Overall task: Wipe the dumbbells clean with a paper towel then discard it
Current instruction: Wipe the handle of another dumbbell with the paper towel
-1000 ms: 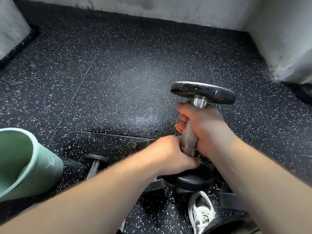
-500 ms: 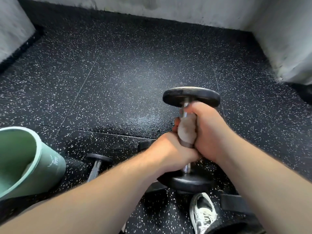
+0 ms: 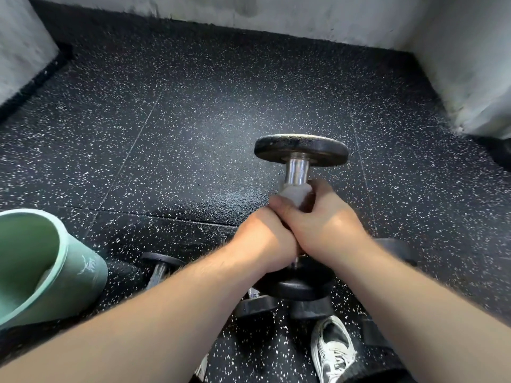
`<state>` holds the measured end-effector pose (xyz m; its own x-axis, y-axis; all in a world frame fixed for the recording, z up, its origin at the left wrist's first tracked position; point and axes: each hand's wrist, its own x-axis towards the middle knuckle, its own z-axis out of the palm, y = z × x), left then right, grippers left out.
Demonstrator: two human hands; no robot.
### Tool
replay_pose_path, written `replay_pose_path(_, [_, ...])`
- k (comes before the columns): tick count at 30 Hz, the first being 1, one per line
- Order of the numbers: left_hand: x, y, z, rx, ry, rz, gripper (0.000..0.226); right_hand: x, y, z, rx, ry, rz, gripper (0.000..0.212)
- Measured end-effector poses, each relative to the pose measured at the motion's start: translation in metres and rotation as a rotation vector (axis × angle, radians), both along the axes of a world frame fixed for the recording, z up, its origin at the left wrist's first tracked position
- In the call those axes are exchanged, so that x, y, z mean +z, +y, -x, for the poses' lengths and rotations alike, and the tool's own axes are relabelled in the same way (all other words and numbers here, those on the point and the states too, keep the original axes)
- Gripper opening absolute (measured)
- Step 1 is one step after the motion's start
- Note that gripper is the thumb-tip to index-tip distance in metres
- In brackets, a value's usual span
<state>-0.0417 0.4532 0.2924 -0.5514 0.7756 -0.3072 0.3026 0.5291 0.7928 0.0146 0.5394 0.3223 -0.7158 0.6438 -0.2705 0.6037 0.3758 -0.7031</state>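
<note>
Dumbbell (image 3: 297, 171) stands upright; left hand (image 3: 265, 241) grips its handle low, right hand (image 3: 327, 228) squeezes paper towel (image 3: 294, 195) round it just above.

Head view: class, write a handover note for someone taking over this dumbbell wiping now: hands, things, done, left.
Left hand grips the upright dumbbell low on its handle.
Right hand holds the paper towel wrapped round the handle above it.
The other dumbbells lie on the floor beneath; a green bin is at left.
Done: handle wipe under way.
Left: finish this one, wipe the others, discard the towel.
</note>
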Motion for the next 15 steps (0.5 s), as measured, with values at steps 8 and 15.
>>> replay_pose_path(8, [-0.003, -0.001, 0.0, 0.293, -0.11, 0.013, 0.017, -0.001, -0.003, -0.002, -0.068, 0.088, 0.04, 0.043])
replay_pose_path(15, [0.003, -0.006, -0.001, 0.131, 0.016, 0.117, 0.021, -0.012, -0.009, 0.001, -0.183, 0.339, 0.324, 0.03])
